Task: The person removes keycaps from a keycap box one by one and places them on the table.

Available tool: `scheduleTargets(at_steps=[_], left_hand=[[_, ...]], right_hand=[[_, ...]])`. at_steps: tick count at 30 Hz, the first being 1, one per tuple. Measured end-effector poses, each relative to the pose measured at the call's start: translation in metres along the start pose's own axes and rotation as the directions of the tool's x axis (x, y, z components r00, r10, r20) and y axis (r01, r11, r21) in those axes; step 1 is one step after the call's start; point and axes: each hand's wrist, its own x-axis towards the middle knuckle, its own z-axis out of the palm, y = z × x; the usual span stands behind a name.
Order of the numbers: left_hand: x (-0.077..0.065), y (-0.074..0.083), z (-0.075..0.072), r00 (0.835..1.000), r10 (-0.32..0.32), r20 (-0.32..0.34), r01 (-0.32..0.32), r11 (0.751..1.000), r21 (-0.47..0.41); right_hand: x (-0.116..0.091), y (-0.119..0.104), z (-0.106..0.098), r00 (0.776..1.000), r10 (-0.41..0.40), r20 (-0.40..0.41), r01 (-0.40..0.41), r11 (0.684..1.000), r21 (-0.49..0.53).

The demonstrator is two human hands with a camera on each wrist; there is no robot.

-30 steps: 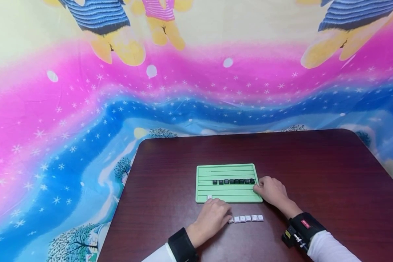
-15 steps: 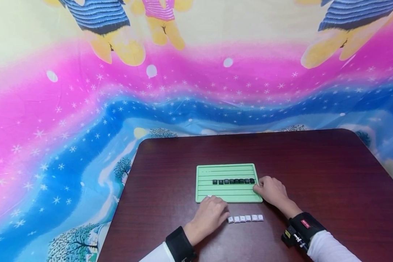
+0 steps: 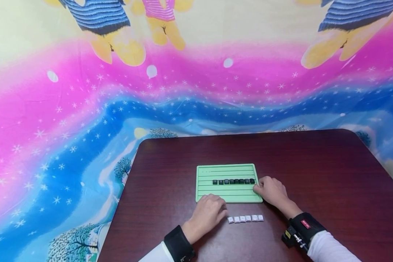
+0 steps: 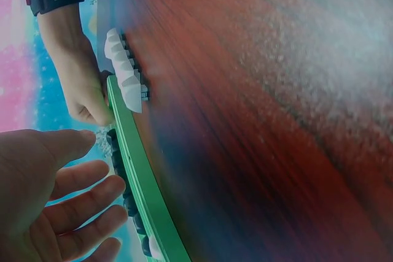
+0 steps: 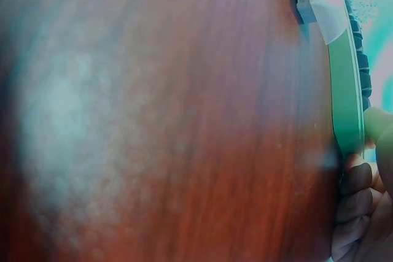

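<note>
A light green ridged board (image 3: 229,196) lies on the table, bearing a row of black keycaps (image 3: 231,181). My right hand (image 3: 272,190) grips its right edge, thumb on top and fingers below, as the right wrist view shows. At the near left edge hovers my left hand (image 3: 209,211), fingers loosely bent, with nothing between thumb and fingers in the left wrist view. Low in that view a white keycap (image 4: 155,248) sits on the board; in the head view the left hand hides it. Several white keycaps (image 3: 247,218) stand in a row on the table before the board.
The dark red-brown table (image 3: 314,163) stretches away on both sides of the board. Behind it hangs a printed cloth (image 3: 196,83) in pink, blue and cream. A black wrist strap (image 3: 302,229) with a camera is on the right forearm.
My left hand has shifted slightly left, uncovering the leftmost white keycap of the table row and covering the one on the board. My right hand and the board have stayed put.
</note>
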Motion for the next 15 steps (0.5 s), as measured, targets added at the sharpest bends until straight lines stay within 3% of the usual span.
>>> scheduleTargets(at_steps=[15], left_hand=[[0.0011,-0.0077,-0.0035,0.999,-0.044,0.017,0.044,0.998,0.035]], right_hand=[[-0.0003,0.0000,-0.0015,1.000,-0.003,-0.002,0.003,1.000,0.001]])
